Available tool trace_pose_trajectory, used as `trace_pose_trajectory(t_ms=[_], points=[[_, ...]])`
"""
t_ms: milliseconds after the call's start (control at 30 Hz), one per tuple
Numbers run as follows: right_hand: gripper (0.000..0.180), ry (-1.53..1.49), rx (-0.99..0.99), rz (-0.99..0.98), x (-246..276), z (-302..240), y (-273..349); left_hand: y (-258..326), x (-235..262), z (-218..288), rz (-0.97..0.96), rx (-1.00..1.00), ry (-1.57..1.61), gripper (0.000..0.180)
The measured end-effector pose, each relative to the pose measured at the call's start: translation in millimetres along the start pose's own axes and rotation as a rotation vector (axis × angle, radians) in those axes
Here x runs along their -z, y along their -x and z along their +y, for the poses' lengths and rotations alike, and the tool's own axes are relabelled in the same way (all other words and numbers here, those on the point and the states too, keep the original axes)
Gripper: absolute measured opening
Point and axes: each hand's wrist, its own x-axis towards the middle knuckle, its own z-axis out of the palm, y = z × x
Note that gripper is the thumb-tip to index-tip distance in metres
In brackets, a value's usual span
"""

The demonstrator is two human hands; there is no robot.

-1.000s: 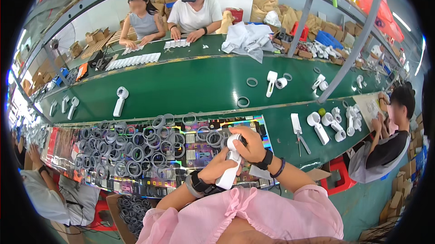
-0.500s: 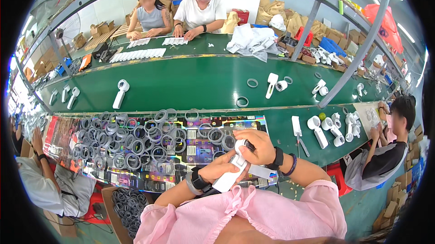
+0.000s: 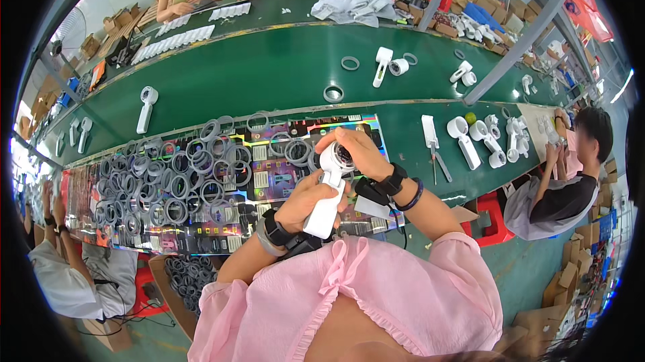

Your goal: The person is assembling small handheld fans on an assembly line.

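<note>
My left hand (image 3: 301, 203) is closed around the handle of a white handheld fan (image 3: 323, 217), just in front of my chest. The fan's round head, with a dark part inside its opening, points up and away from me. My right hand (image 3: 363, 154) is curled over the far and right side of that head, its fingers against the rim. Grey rings (image 3: 180, 185) lie in a wide heap left of my hands, on a sheet of printed packaging (image 3: 269, 191). A few of the rings lie right beside the fan head.
On the green bench (image 3: 269, 80) across from me stand another fan (image 3: 146, 110) and loose rings. Fan parts (image 3: 463, 140) and a screwdriver (image 3: 442, 167) lie to the right. A box of rings (image 3: 191, 281) sits below left. Co-workers sit left, right and opposite.
My view has tilted down and shifted. The fan's head has turned so that its dark opening shows more, with my right hand still on it and my left still on the handle.
</note>
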Motion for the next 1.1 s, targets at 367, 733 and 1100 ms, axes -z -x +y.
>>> trace_pose_trajectory(t_ms=[367,733,1100], points=[[0.052,0.556,0.048,-0.025,-17,-3,-13,9,-6,-8,0.145,-0.004,-0.262,0.042],[0.042,0.631,0.124,0.094,-11,1,-22,9,-3,2,0.156,-0.015,-0.316,0.051],[0.054,0.021,-0.186,0.484,86,67,-20,-23,33,88,0.076,0.16,-0.375,0.047]])
